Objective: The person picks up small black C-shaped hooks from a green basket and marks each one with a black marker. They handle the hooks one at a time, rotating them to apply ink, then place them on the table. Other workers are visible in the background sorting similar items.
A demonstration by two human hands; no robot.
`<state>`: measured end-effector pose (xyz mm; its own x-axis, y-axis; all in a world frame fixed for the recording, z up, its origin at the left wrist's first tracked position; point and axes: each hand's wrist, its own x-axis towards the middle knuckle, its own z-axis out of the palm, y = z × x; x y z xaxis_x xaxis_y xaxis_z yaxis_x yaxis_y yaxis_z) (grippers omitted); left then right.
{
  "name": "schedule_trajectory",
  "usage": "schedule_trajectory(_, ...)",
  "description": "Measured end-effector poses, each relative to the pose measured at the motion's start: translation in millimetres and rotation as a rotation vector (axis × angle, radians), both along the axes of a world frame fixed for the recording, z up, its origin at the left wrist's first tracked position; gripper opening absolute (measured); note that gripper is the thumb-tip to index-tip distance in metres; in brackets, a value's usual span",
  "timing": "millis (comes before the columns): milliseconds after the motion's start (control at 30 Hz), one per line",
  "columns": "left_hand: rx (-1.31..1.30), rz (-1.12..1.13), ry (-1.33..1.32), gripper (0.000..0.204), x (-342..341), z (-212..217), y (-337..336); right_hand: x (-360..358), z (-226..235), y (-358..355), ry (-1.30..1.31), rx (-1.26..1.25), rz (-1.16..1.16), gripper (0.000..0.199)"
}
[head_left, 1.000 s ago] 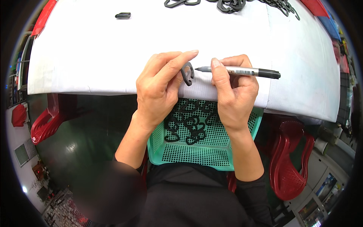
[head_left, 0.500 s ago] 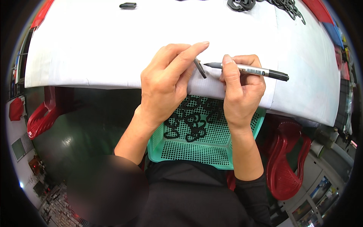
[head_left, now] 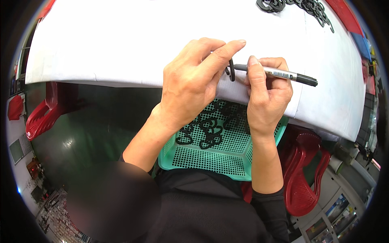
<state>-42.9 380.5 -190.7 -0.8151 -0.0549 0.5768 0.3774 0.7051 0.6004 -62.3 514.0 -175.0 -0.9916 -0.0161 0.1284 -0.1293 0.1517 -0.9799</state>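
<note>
My left hand [head_left: 194, 83] pinches a small black plastic hook [head_left: 231, 69] between thumb and fingers, held on edge above the near rim of the white table [head_left: 121, 44]. My right hand [head_left: 267, 95] grips a grey marker pen [head_left: 283, 74] with a black cap, its tip touching the hook. Below both hands, on my lap, sits a green mesh basket [head_left: 202, 156] with several black hooks [head_left: 206, 129] lying in it.
A pile of black hooks [head_left: 296, 6] lies at the table's far right. Red plastic stools stand on the floor at the left [head_left: 44, 115] and right [head_left: 304, 170]. Red and blue items [head_left: 356, 32] border the table's right edge.
Both hands have moved slightly forward over the table's edge. My left hand turned the hook on edge, and the pen tip now touches it.
</note>
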Motion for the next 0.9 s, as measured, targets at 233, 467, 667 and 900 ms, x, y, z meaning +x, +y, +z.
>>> schedule_trajectory(233,0.005,0.001,-0.001,0.049,0,-2,0,0,0,0,0.008,0.026,0.01,0.012)
schedule_trajectory(467,0.006,0.001,0.005,0.05,0,-2,0,0,-1,0,-0.01,-0.074,-0.024,0.013)
schedule_trajectory(667,0.015,0.012,-0.01,0.044,1,3,0,4,8,13,-0.021,-0.307,-0.171,0.012)
schedule_trajectory(900,0.05,0.062,-0.078,0.036,4,3,2,11,-1,8,0.082,-0.188,-0.137,0.009)
